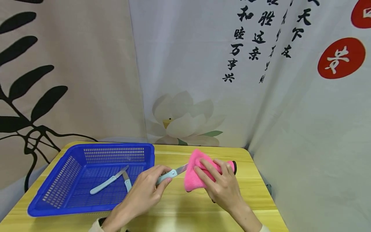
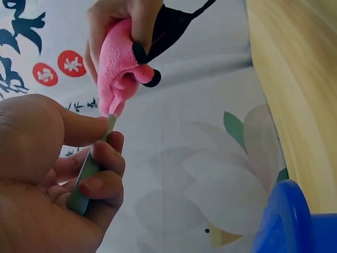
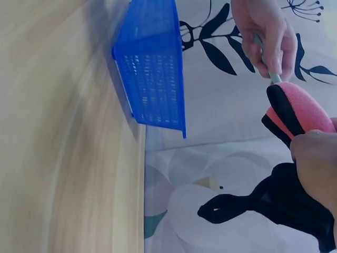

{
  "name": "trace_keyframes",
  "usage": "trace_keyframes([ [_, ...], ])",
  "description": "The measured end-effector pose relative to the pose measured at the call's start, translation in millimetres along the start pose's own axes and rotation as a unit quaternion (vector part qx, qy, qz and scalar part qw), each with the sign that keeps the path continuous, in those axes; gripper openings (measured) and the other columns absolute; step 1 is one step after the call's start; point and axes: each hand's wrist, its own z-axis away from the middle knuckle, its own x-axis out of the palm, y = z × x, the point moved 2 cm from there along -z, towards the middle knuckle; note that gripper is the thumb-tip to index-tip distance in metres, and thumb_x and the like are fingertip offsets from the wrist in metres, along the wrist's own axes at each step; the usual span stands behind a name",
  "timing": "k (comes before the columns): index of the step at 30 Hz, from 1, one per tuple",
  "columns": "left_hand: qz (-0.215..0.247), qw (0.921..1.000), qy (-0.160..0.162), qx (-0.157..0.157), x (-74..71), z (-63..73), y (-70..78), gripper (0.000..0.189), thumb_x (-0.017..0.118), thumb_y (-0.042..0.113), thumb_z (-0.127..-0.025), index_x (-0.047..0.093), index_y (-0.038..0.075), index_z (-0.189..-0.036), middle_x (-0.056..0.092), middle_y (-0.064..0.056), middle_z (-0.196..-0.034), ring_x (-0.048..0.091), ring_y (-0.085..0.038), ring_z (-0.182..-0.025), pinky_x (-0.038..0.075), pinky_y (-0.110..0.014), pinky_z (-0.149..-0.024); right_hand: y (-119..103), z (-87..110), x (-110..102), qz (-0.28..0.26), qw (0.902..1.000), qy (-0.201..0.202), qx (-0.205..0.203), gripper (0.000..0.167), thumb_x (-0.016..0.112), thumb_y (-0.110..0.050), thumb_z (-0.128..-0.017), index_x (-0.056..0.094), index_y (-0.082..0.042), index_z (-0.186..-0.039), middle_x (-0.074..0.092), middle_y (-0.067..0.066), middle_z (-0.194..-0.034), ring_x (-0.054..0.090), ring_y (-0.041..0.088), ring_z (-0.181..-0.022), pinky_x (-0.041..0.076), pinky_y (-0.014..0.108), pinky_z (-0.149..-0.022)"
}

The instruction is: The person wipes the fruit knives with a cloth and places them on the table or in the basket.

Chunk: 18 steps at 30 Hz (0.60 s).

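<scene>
My left hand [image 1: 149, 185] grips the light blue handle of a folding knife [image 1: 171, 175], its blade pointing right. The blade's far end is hidden in a pink cloth [image 1: 195, 174] with black edging. Folded around the blade, the cloth is held by my right hand [image 1: 224, 185], fingers over its top. In the left wrist view the knife handle [image 2: 87, 182] lies between thumb and curled fingers. Two more knives with light blue handles lie in the blue basket, one whole knife [image 1: 105, 184] and another [image 1: 127, 181] partly behind my left hand.
The blue plastic basket [image 1: 58, 211] with slotted walls stands on the left of the yellow wood-grain table [image 1: 174, 212]. A printed fabric backdrop [image 1: 185, 64] hangs right behind the table's back edge, and more fabric runs along the right side.
</scene>
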Motion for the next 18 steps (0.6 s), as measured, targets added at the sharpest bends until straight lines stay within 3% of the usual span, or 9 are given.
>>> trace_keyframes([
  [3, 0.011, 0.9999, 0.009, 0.006, 1.1, 0.7, -0.4, 0.017, 0.082, 0.005, -0.102, 0.078, 0.012, -0.117, 0.068, 0.011, -0.091, 0.049, 0.006, -0.075, 0.048, -0.018, -0.063, 7.7, 4.0, -3.0, 0.003, 0.9997, -0.011, 0.023, 0.039, 0.071, -0.02, -0.098, 0.08, -0.017, -0.136, 0.077, 0.012, -0.14, 0.062, 0.042, -0.112, 0.049, 0.05, -0.09],
  [5, 0.03, 0.9995, 0.008, -0.003, 1.0, 1.2, -0.7, 0.017, 0.081, 0.006, -0.103, 0.078, 0.013, -0.118, 0.068, 0.01, -0.09, 0.05, 0.006, -0.075, 0.048, -0.019, -0.063, 12.5, 5.8, -5.3, 0.005, 0.999, -0.013, 0.043, 0.039, 0.069, -0.018, -0.098, 0.08, -0.017, -0.136, 0.077, 0.013, -0.141, 0.062, 0.043, -0.112, 0.049, 0.052, -0.091],
  [9, 0.097, 0.9925, -0.008, -0.074, 0.0, 2.7, -1.4, 0.016, 0.079, 0.015, -0.107, 0.078, 0.015, -0.123, 0.069, 0.009, -0.088, 0.052, 0.003, -0.071, 0.049, -0.022, -0.059, 20.4, 7.8, -9.9, 0.004, 0.9968, 0.004, 0.08, 0.034, 0.059, -0.018, -0.109, 0.081, -0.015, -0.135, 0.077, 0.016, -0.139, 0.062, 0.045, -0.109, 0.05, 0.055, -0.09],
  [12, 0.151, 0.978, -0.022, -0.142, -0.2, 3.5, -1.6, 0.018, 0.078, 0.023, -0.109, 0.078, 0.017, -0.126, 0.07, 0.006, -0.089, 0.054, -0.001, -0.07, 0.05, -0.024, -0.06, 23.0, 7.7, -12.5, -0.009, 0.9947, 0.021, 0.101, 0.034, 0.059, -0.019, -0.11, 0.082, -0.014, -0.134, 0.077, 0.017, -0.139, 0.062, 0.046, -0.109, 0.049, 0.057, -0.089],
  [14, 0.19, 0.9664, -0.03, -0.17, 0.7, 3.5, -1.4, 0.02, 0.077, 0.024, -0.109, 0.078, 0.014, -0.127, 0.071, 0.002, -0.093, 0.057, -0.003, -0.074, 0.051, -0.024, -0.064, 22.8, 7.4, -13.6, -0.023, 0.9931, 0.031, 0.11, 0.034, 0.06, -0.017, -0.107, 0.082, -0.014, -0.132, 0.077, 0.018, -0.138, 0.061, 0.046, -0.11, 0.046, 0.056, -0.089],
  [18, 0.304, 0.9278, -0.057, -0.209, 5.4, 3.5, 0.4, 0.025, 0.069, 0.022, -0.114, 0.073, 0.002, -0.129, 0.068, 0.002, -0.096, 0.055, -0.004, -0.074, 0.049, -0.021, -0.062, 18.8, 5.2, -15.4, -0.048, 0.991, 0.052, 0.114, 0.031, 0.059, -0.02, -0.109, 0.083, -0.012, -0.128, 0.077, 0.02, -0.134, 0.06, 0.045, -0.112, 0.041, 0.053, -0.089],
])
